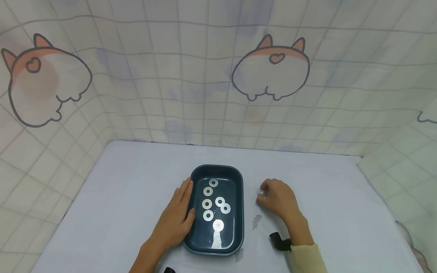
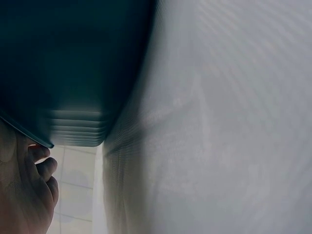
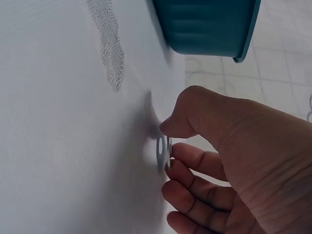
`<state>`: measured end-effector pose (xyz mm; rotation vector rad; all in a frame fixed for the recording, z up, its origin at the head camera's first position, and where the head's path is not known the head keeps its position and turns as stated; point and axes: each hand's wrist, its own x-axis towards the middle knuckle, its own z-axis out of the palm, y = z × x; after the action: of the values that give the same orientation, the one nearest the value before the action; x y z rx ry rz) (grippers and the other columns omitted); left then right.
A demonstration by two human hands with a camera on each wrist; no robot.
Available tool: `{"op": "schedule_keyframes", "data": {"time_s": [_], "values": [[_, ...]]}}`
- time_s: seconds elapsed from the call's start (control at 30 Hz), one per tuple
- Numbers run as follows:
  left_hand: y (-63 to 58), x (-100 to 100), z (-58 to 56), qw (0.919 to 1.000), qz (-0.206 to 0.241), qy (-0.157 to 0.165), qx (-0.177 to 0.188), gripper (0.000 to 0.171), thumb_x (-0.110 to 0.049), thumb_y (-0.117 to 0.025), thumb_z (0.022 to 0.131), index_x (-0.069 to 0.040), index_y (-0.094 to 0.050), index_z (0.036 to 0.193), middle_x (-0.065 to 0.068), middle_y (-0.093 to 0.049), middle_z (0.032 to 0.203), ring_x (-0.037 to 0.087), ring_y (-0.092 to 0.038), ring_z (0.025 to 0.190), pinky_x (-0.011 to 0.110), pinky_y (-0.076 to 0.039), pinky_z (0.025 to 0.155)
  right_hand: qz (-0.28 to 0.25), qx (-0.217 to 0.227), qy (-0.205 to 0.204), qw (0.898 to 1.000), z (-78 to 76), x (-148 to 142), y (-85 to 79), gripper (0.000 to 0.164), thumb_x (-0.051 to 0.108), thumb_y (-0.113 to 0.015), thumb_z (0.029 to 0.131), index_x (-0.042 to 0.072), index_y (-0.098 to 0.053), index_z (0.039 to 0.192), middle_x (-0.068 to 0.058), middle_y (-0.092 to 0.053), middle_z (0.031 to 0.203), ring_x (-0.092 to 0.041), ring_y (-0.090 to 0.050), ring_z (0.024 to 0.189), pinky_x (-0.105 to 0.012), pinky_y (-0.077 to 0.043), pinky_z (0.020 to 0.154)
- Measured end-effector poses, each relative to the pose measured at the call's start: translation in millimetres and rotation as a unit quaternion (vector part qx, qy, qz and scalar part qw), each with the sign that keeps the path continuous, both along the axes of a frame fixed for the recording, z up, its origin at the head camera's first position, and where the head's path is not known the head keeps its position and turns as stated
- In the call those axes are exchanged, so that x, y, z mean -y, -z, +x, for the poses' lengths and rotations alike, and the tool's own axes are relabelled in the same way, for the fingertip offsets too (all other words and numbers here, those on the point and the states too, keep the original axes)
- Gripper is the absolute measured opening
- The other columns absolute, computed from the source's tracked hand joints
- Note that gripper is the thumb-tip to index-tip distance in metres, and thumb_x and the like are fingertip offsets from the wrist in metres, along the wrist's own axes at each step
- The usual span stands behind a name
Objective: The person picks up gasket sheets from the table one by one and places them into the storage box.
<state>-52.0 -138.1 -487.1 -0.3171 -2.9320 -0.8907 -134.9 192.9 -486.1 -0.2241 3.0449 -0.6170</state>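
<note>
A dark teal tray (image 1: 238, 212) lies on the white cloth, with several flat metal washers (image 1: 206, 204) scattered on its bottom. Along the tray's left rim rests my left hand (image 1: 175, 218), its fingers extended; the left wrist view shows the hand (image 2: 29, 190) beside the tray's ribbed outer wall (image 2: 78, 127). To the right of the tray, my right hand (image 1: 280, 199) pinches a washer (image 1: 261, 192) between thumb and fingers, low over the cloth. Seen from the right wrist, the washer (image 3: 161, 148) stands nearly on edge by the fingertips; a second thin edge shows beside it.
White cloth (image 1: 136, 170) covers the table. Grey patches (image 1: 257, 221) mark the cloth right of the tray. A curtain (image 1: 205, 113) with a grid and cartoon animals hangs behind and at both sides. A black strap piece (image 1: 280, 242) sits at the right wrist.
</note>
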Motion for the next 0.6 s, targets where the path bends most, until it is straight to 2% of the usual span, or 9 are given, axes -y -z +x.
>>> {"op": "schedule_keyframes", "data": {"time_s": [0.13, 0.2, 0.27, 0.4, 0.47, 0.6], "values": [[-0.3, -0.4, -0.6, 1.0000, -0.006, 0.003, -0.002, 0.082, -0.020, -0.059, 0.101, -0.014, -0.017, 0.171, 0.002, -0.019, 0.180, 0.027, -0.024, 0.166, 0.052, -0.026, 0.135, -0.003, -0.015, -0.009, 1.000, 1.4, -2.8, -0.9, 0.023, 0.020, -0.079, 0.084, 0.005, -0.078, 0.102, -0.009, -0.077, 0.095, -0.024, -0.070, 0.086, -0.046, -0.063, 0.082], [0.2, -0.8, -1.3, 0.9999, -0.010, 0.002, -0.002, 0.082, -0.020, -0.059, 0.101, -0.014, -0.017, 0.171, 0.002, -0.019, 0.180, 0.026, -0.023, 0.166, 0.053, -0.027, 0.134, -0.007, -0.021, -0.014, 1.000, 2.3, -4.3, -1.1, 0.023, 0.020, -0.079, 0.084, 0.005, -0.078, 0.101, -0.009, -0.077, 0.094, -0.024, -0.070, 0.086, -0.045, -0.063, 0.081], [0.8, -1.2, -1.6, 0.9999, -0.010, 0.001, -0.002, 0.082, -0.020, -0.059, 0.101, -0.015, -0.017, 0.171, 0.002, -0.019, 0.180, 0.025, -0.023, 0.167, 0.050, -0.025, 0.136, -0.009, -0.026, -0.017, 0.999, 3.1, -5.5, -1.2, 0.023, 0.021, -0.079, 0.085, 0.005, -0.078, 0.101, -0.009, -0.077, 0.095, -0.024, -0.070, 0.087, -0.045, -0.063, 0.081], [1.5, -1.2, -1.9, 0.9999, -0.006, 0.004, -0.011, 0.082, -0.019, -0.059, 0.101, -0.013, -0.018, 0.171, 0.003, -0.021, 0.179, 0.024, -0.022, 0.167, 0.029, -0.008, 0.138, -0.009, -0.034, -0.022, 0.999, 4.1, -5.2, -3.5, 0.022, 0.020, -0.078, 0.085, 0.006, -0.078, 0.101, -0.009, -0.077, 0.095, -0.024, -0.070, 0.087, -0.045, -0.063, 0.081], [1.9, -1.3, -1.8, 0.9998, -0.006, 0.004, -0.020, 0.082, -0.019, -0.059, 0.100, -0.013, -0.019, 0.171, 0.004, -0.022, 0.179, 0.026, -0.024, 0.166, 0.022, -0.003, 0.137, -0.012, -0.038, -0.024, 0.999, 4.9, -4.5, -4.9, 0.021, 0.020, -0.077, 0.085, 0.006, -0.078, 0.102, -0.009, -0.077, 0.095, -0.024, -0.069, 0.087, -0.045, -0.063, 0.081], [2.4, -0.9, -1.9, 0.9995, -0.010, -0.001, -0.029, 0.082, -0.018, -0.061, 0.099, -0.012, -0.021, 0.170, 0.005, -0.024, 0.178, 0.028, -0.025, 0.166, 0.022, -0.002, 0.136, -0.018, -0.044, -0.033, 0.998, 7.4, -2.8, -8.9, 0.022, 0.018, -0.077, 0.084, 0.006, -0.078, 0.102, -0.009, -0.077, 0.096, -0.023, -0.069, 0.087, -0.044, -0.062, 0.081]]}}
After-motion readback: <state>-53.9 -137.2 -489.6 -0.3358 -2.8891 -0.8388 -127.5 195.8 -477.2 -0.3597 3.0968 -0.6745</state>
